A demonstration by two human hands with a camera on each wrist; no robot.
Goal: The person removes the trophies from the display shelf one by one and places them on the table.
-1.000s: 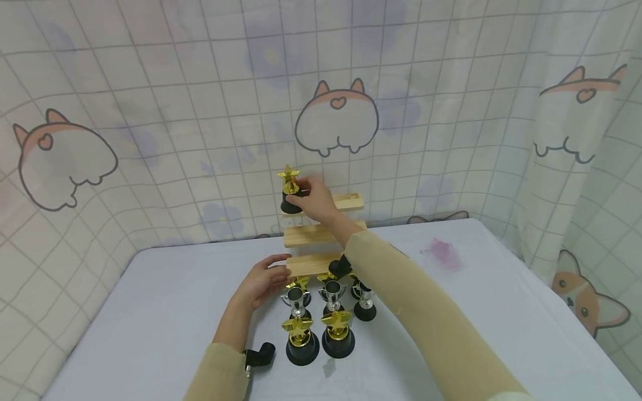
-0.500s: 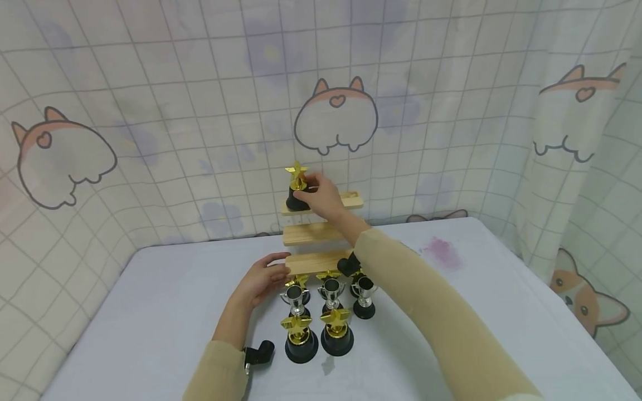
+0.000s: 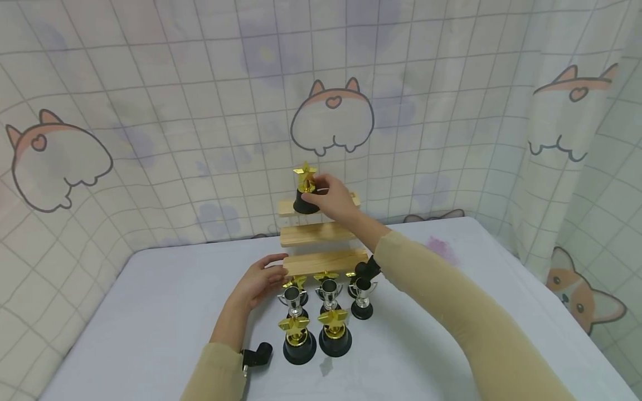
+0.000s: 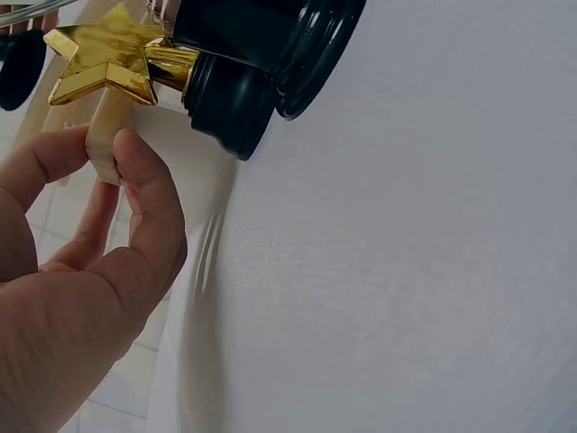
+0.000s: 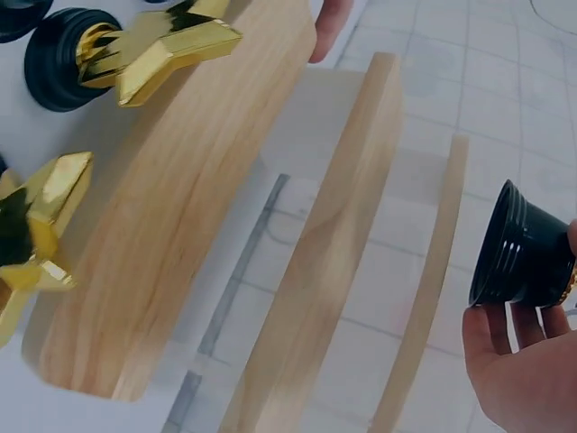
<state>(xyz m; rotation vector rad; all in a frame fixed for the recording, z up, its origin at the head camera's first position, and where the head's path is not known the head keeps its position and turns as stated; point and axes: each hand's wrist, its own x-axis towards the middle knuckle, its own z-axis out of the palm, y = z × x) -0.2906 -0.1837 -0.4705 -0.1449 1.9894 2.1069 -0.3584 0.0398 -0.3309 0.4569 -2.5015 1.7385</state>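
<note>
My right hand holds a gold star trophy with a black base over the top board of a three-step wooden rack. In the right wrist view a gap shows between the black base and that board. My left hand pinches the left end of the lowest board between thumb and fingers, which the left wrist view shows close up. Just in front of the rack stand star trophies, partly hidden by silver cup trophies. Two larger star trophies are nearest to me.
The middle board lies between the other two. A white cloth covers the table, with a pink stain at right. Behind hangs a gridded curtain. Black wrist cameras stick out from both wrists.
My right hand has carried the star trophy rightward along the top board, and the right forearm has shifted right too. The left hand keeps its grip on the lowest board.
</note>
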